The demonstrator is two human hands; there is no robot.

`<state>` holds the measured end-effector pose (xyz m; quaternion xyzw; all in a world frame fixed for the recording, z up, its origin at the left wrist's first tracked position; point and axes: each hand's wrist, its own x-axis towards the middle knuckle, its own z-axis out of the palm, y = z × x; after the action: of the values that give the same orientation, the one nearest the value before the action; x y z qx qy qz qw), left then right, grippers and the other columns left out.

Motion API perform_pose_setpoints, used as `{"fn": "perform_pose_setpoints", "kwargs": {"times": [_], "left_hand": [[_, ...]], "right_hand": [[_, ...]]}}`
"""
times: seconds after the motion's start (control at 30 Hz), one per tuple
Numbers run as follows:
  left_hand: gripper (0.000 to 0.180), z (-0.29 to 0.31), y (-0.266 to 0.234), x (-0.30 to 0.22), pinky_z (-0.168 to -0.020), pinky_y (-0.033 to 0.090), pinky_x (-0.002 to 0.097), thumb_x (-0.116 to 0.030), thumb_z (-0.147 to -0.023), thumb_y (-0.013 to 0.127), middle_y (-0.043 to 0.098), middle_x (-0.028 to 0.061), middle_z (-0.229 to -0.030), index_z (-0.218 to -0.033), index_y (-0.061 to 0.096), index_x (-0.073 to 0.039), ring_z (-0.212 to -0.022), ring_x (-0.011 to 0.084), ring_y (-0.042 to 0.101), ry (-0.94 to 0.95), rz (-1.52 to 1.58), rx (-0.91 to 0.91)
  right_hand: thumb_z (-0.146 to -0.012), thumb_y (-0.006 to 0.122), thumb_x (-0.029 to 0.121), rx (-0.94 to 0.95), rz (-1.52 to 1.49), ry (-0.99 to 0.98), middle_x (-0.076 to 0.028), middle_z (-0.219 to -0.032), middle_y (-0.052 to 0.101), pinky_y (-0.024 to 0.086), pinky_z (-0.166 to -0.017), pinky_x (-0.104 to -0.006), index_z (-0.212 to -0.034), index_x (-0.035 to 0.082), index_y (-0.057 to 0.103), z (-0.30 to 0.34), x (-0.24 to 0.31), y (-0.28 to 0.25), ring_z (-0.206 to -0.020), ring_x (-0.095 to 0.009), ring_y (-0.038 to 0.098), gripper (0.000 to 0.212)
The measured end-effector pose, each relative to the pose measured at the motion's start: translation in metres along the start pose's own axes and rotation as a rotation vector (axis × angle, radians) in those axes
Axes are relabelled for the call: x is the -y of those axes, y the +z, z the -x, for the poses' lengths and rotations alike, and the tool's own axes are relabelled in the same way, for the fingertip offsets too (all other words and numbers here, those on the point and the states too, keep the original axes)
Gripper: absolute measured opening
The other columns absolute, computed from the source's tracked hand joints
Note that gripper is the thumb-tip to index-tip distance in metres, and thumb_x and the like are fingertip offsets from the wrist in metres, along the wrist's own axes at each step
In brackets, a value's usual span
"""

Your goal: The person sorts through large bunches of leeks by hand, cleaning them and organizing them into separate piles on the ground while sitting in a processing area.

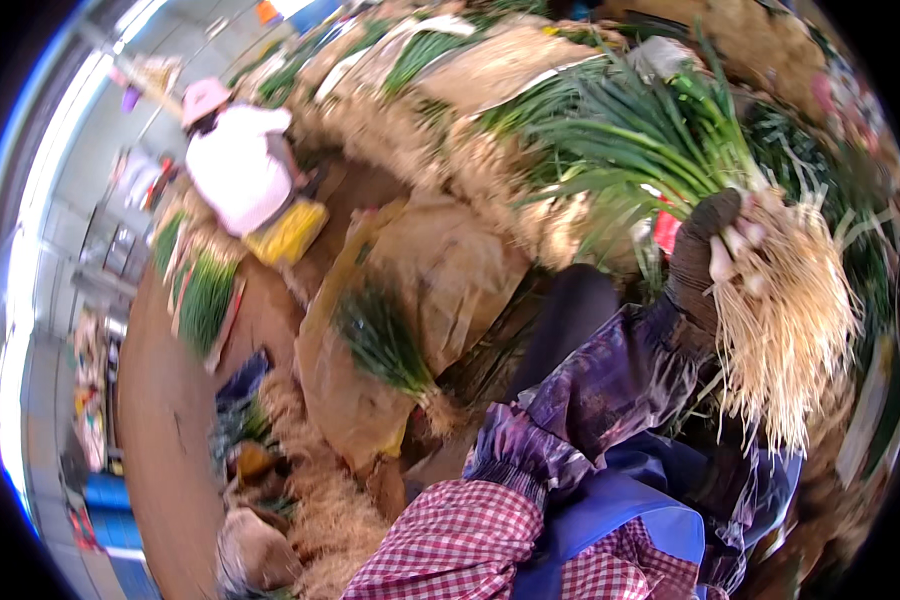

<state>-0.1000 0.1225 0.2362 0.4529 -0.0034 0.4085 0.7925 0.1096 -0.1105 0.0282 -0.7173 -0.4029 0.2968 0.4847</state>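
Observation:
My left hand (698,262), in a dark, dirty work glove, is closed around a bunch of spring onions (670,150). The long green leaves point up and to the left. Its white bulbs and thick pale roots (785,310) hang on the right side of the glove. Below the roots, my right hand (727,478) is partly in view, dark-gloved and close to my blue apron; its fingers are hidden. Another bunch of spring onions (385,345) lies on a brownish plastic sheet (450,270) to the left, roots toward me.
Heaps of spring onions with tan roots (400,140) line the far side. More roots (315,500) are piled at the lower left. Beyond, a person in a pink hat (235,160) sits by a yellow sack (288,232). Bunches (205,300) lie on the brown floor (155,420).

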Motion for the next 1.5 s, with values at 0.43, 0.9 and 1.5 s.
{"fn": "perform_pose_setpoints", "kwargs": {"times": [0.43,0.9,1.5], "left_hand": [[0.026,0.223,-0.260,-0.170,-0.060,0.049,0.0231,-0.003,-0.086,0.050,0.065,0.0134,-0.095,-0.110,0.061,-0.001,-0.074,0.0143,0.060,0.803,-1.271,-0.272],[0.029,0.517,-0.427,0.122,-0.042,0.046,0.0239,-0.019,-0.083,0.060,0.063,0.0139,-0.086,-0.095,0.058,0.007,-0.058,0.0165,0.059,-0.306,0.186,-1.362],[0.062,0.550,-0.395,0.120,-0.065,0.051,0.0447,-0.031,-0.073,0.071,0.057,0.0229,-0.100,-0.122,0.042,-0.009,-0.079,0.0371,0.061,-0.746,-0.971,-1.797]], "right_hand": [[-0.081,0.059,0.009,0.388,0.286,0.407,-0.010,-0.092,0.065,0.048,-0.075,-0.0314,-0.097,0.000,0.063,0.024,-0.124,0.023,-0.086,-0.017,0.059,0.019],[-0.080,0.061,0.009,0.471,0.543,0.705,-0.007,-0.087,0.064,0.047,-0.071,-0.0299,-0.093,0.002,0.063,0.056,-0.100,0.035,-0.080,-0.015,0.057,0.015],[-0.079,0.062,0.008,0.547,0.498,0.657,-0.004,-0.079,0.063,0.046,-0.065,-0.0281,-0.088,0.004,0.063,0.014,-0.114,0.065,-0.073,-0.013,0.055,0.011]]}}
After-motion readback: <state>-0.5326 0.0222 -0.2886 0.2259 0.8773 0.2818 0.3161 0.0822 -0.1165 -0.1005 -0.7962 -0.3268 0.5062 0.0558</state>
